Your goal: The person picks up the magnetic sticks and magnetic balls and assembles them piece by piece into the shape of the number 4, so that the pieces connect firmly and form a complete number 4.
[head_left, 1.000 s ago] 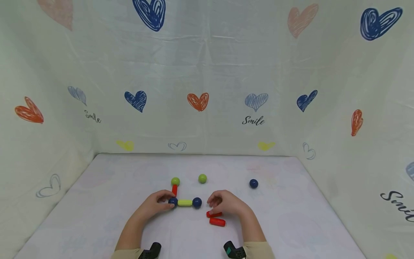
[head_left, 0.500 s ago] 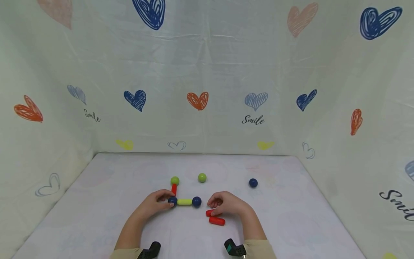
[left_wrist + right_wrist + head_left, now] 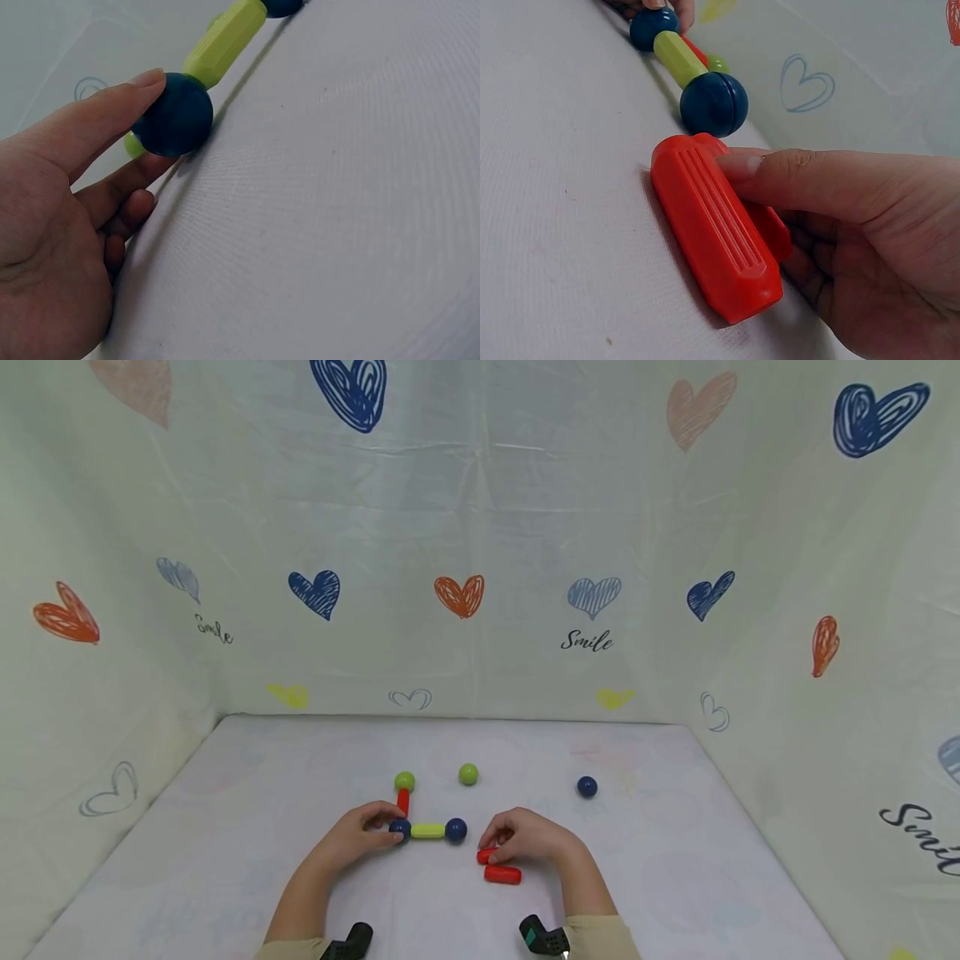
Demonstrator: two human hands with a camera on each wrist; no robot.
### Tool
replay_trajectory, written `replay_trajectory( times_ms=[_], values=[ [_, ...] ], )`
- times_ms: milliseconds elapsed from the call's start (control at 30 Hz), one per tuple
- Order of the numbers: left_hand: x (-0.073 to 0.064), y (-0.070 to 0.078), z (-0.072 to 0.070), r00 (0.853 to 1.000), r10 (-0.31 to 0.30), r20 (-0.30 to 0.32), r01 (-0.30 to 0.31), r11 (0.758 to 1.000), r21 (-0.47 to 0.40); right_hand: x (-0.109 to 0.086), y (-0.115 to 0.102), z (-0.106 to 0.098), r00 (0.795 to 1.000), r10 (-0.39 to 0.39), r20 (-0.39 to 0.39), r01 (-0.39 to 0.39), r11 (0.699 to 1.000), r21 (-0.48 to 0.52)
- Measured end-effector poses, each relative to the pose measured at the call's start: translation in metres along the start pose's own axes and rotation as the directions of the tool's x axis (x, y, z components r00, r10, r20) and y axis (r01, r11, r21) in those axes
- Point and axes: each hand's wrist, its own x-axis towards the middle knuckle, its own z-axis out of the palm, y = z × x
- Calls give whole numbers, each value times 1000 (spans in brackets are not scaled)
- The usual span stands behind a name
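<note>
My left hand [image 3: 356, 837] pinches a dark blue ball [image 3: 178, 116] between thumb and fingers. From that ball a yellow-green rod [image 3: 428, 832] runs right to a second dark blue ball [image 3: 456, 831]. A red rod [image 3: 403, 802] leads away from it to a green ball [image 3: 405, 781]. To the right, my right hand [image 3: 531, 837] pinches one loose red rod [image 3: 774, 229], thumb on its near side and fingers behind. A second loose red rod [image 3: 711, 225] with ridges lies just in front, partly hiding the held one in the right wrist view.
A loose green ball [image 3: 468, 774] lies beyond the joined pieces, and a loose dark blue ball [image 3: 587, 787] sits farther right. The white-covered table [image 3: 675, 860] meets a cloth backdrop [image 3: 525, 527] printed with hearts at its back edge.
My right hand's fingers have come down and closed in on the farther loose red rod. My left hand stays on the dark blue ball, and the joined pieces look unmoved.
</note>
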Motion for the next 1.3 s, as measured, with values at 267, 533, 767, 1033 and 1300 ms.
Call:
replay_trajectory(
  times_ms=[267,533,767,1033,1300],
  values=[
    [1,-3,0,1000,2,0,-2,1000,3,0,-2,-2,999,9,36,-9,1000,-2],
    [0,0,-1,1000,7,7,-7,1000,-8,2,-4,-5,997,-4,71,3,1000,24],
    [-2,3,-1,1000,6,5,-6,1000,-1,1,-9,-7,997,8,71,-8,1000,6],
    [-4,5,-1,1000,0,10,0,1000,0,0,-13,-12,998,16,53,-16,1000,8],
    [-4,4,-1,1000,-4,10,4,1000,-3,3,-15,-15,1000,21,-20,-20,997,75]
  ],
)
